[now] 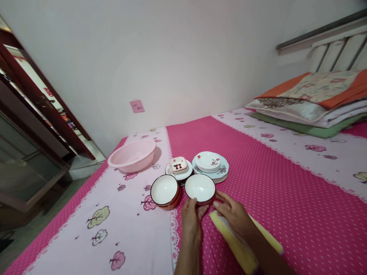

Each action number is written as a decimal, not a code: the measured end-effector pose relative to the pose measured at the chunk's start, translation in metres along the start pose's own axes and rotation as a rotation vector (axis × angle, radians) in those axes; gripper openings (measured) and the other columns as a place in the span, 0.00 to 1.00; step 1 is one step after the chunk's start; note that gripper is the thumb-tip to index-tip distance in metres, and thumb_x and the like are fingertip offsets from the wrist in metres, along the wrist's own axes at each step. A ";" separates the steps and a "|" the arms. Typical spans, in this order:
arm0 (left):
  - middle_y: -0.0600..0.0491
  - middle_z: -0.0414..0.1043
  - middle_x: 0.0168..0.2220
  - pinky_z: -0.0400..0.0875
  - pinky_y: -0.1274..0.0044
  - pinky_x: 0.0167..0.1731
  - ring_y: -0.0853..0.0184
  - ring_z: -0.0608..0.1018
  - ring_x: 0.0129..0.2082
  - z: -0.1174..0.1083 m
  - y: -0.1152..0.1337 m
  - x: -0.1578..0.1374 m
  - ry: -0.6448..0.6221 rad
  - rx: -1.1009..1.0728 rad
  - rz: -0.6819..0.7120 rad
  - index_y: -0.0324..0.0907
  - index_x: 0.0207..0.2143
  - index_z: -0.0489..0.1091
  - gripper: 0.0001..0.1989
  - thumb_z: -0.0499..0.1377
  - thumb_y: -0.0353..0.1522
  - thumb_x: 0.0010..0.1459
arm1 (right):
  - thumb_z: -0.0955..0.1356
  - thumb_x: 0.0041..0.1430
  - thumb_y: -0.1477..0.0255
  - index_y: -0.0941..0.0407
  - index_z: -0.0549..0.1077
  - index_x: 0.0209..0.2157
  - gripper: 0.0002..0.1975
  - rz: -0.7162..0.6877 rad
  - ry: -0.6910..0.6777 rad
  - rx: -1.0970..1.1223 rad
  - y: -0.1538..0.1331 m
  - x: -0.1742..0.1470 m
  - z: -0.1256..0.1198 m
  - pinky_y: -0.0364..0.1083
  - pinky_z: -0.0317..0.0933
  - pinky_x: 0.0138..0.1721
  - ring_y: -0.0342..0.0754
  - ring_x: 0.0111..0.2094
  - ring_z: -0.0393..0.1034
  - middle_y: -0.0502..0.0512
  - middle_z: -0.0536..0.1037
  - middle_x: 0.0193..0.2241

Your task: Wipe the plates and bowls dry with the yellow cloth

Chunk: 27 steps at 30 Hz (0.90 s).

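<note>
Head cam: L hand (191,214), R hand (231,212) hold glossy rnd bowl (200,187).

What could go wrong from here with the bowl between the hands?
The bowl between the left hand and right hand is close to the bowl stack, so a sideways swing might knock the rims.
The small dish sits on top of the black-rimmed plates; a bump there could make it slide.
The yellow cloth lies by the right forearm and might get dragged along.
</note>
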<state>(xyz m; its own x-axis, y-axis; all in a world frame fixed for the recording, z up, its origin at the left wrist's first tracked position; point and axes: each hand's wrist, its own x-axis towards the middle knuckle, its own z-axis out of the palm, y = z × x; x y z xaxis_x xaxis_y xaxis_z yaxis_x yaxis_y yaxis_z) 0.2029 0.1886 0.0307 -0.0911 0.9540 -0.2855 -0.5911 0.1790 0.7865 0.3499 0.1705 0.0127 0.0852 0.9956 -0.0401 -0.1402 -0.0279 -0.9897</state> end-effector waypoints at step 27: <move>0.44 0.82 0.33 0.82 0.68 0.44 0.62 0.84 0.34 -0.001 -0.002 0.007 0.045 0.005 -0.059 0.34 0.35 0.77 0.03 0.62 0.26 0.60 | 0.72 0.57 0.55 0.62 0.67 0.64 0.39 0.006 -0.057 -0.101 0.003 0.001 -0.003 0.50 0.71 0.39 0.55 0.38 0.79 0.60 0.85 0.37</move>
<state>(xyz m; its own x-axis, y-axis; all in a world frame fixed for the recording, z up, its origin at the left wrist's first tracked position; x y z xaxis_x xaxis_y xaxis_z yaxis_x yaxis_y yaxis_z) 0.2028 0.1952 0.0267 -0.0920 0.9299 -0.3561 -0.5927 0.2363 0.7700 0.3527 0.1715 0.0096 0.0277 0.9988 -0.0406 -0.0405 -0.0395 -0.9984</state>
